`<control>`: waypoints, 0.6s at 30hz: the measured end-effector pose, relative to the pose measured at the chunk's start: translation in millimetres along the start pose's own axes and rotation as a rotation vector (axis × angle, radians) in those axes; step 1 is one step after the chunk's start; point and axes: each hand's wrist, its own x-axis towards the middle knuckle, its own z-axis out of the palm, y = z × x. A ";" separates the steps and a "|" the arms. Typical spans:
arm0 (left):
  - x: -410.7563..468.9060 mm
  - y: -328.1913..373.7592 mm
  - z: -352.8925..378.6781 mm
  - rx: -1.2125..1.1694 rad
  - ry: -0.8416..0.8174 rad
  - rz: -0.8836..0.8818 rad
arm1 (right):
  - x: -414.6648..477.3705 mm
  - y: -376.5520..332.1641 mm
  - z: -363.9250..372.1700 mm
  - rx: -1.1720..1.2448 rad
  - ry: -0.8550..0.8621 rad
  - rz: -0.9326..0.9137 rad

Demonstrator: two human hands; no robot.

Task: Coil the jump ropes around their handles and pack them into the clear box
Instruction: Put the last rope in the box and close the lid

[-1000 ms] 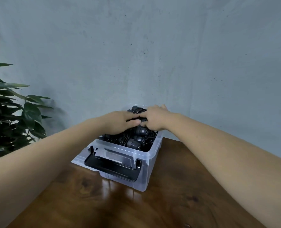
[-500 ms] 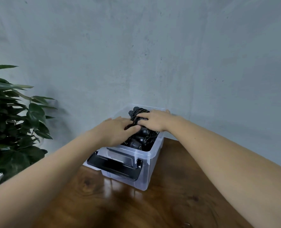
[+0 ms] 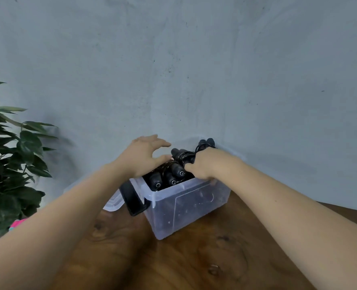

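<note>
At the centre of the frame, the clear box [image 3: 194, 208] stands on the wooden bench [image 3: 173, 264], turned with one corner toward the viewer. The jump ropes [image 3: 173, 174], black and already coiled round their handles, fill it and heap above the rim, their round handle ends facing the viewer.

The left hand [image 3: 146, 153] is spread, fingers straight and apart. Its thumb lies against the left side of the heap, probably to keep the bundles from spilling that way. The right hand [image 3: 201, 164] is curled down over a bundle on the right of the pile and holds it, thumb by a handle end. It looks like a push to seat the bundle lower.

The lid [image 3: 112, 203] lies beside the box at its left, with a black latch [image 3: 132, 198] hanging there. With the pile this high, closing would likely need the ropes pressed flatter. A plant [image 3: 12, 164] fills the left edge.
</note>
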 end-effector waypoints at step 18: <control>58.7 58.9 34.2 -0.277 -0.078 -0.200 | -111.9 69.2 20.3 0.271 0.108 0.099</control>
